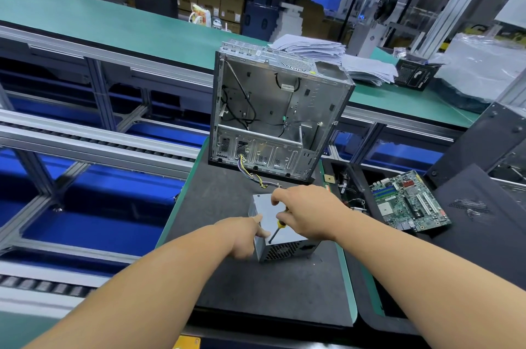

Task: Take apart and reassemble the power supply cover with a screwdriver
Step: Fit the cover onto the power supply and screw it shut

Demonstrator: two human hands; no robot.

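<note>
The power supply (280, 230) sits on the dark mat of the desk (256, 291), just in front of the open computer case (273, 109), so its cable bundle (256, 175) can stay routed into the case. My left hand (244, 235) pinches the near-left edge of the power supply to stop it turning. My right hand (307, 212) grips the one screwdriver (277, 230), tip down on the cover's near-left corner, apparently at a screw. Right of the power supply lies one motherboard (410, 200). Count: one power supply, one case, two hands engaged.
</note>
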